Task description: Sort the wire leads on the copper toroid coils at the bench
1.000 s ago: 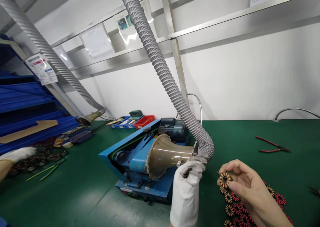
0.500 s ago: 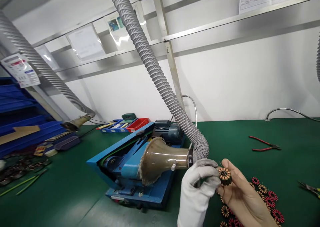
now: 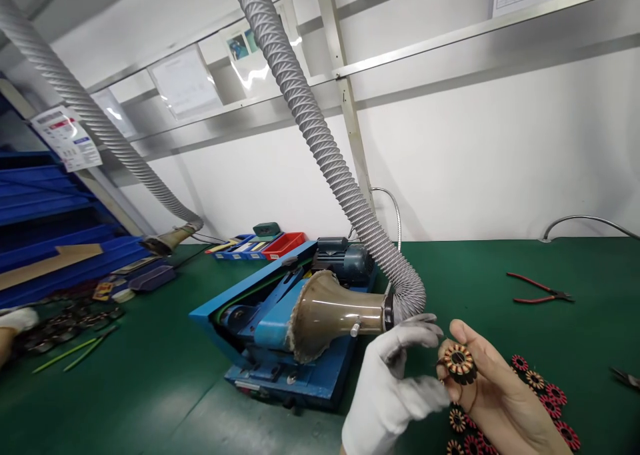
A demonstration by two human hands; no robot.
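Open green bench mat (image 3: 150,388) lies left of the blue belt-grinding machine (image 3: 280,321), which occupies the centre. The grey corrugated extraction hose (image 3: 320,141) and its brown funnel hood (image 3: 325,311) block the space just above the machine. Right of it, scattered red and copper wound stator cores (image 3: 543,391) and red-handled pliers (image 3: 537,289) lie on the mat.

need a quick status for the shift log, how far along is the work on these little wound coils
Done: nothing shows as finished; no separate pile of worked pieces is visible. In hand: the bare right hand holds one copper-wound coil at its fingertips, and the gloved left hand touches its edge beside the blue machine. Left: a scatter of loose coils lies on the green mat under the right hand.
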